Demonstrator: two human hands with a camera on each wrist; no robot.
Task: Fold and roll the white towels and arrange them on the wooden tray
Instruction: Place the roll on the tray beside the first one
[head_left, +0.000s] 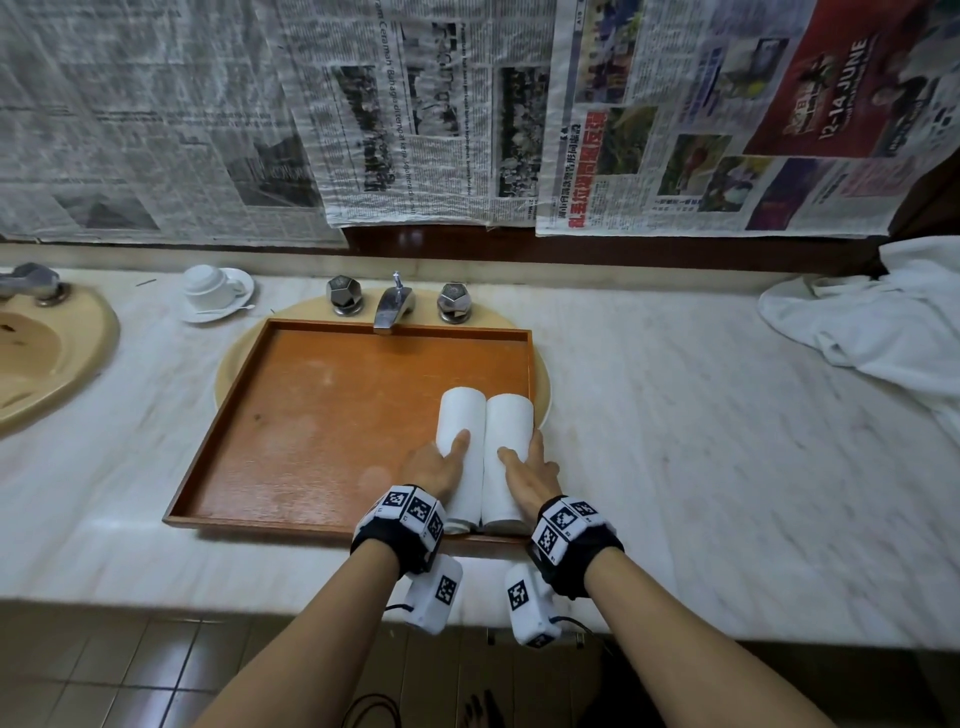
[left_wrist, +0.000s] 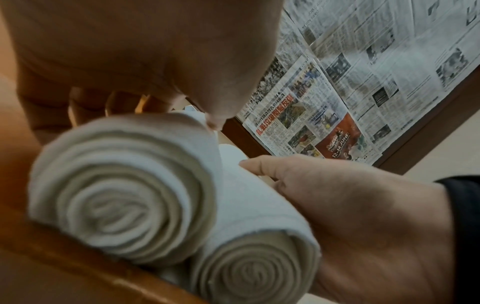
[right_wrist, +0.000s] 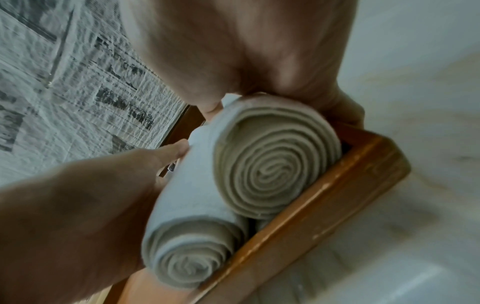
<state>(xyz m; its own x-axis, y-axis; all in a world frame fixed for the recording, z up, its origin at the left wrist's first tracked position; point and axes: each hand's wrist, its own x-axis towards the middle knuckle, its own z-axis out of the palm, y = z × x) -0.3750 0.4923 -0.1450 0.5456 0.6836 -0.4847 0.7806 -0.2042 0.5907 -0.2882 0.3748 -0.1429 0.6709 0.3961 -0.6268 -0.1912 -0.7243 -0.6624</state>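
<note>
Two rolled white towels lie side by side in the front right corner of the wooden tray (head_left: 311, 415). My left hand (head_left: 447, 452) cups the left roll (head_left: 460, 415), thumb on top and fingers down its left side. My right hand (head_left: 522, 452) holds the right roll (head_left: 511, 421) the same way, fingers on its right side against the tray wall. The left wrist view shows the spiral ends of the left roll (left_wrist: 124, 185) and the right roll (left_wrist: 254, 267) at the tray rim (left_wrist: 78, 257). In the right wrist view the right roll (right_wrist: 275, 160) sits beside the left roll (right_wrist: 192, 261).
The tray rests over a beige sink under a chrome tap (head_left: 392, 306). A heap of unfolded white towels (head_left: 872, 322) lies at the counter's far right. An upturned cup on a saucer (head_left: 213, 291) and a second sink (head_left: 47, 353) are at the left. Newspaper covers the wall.
</note>
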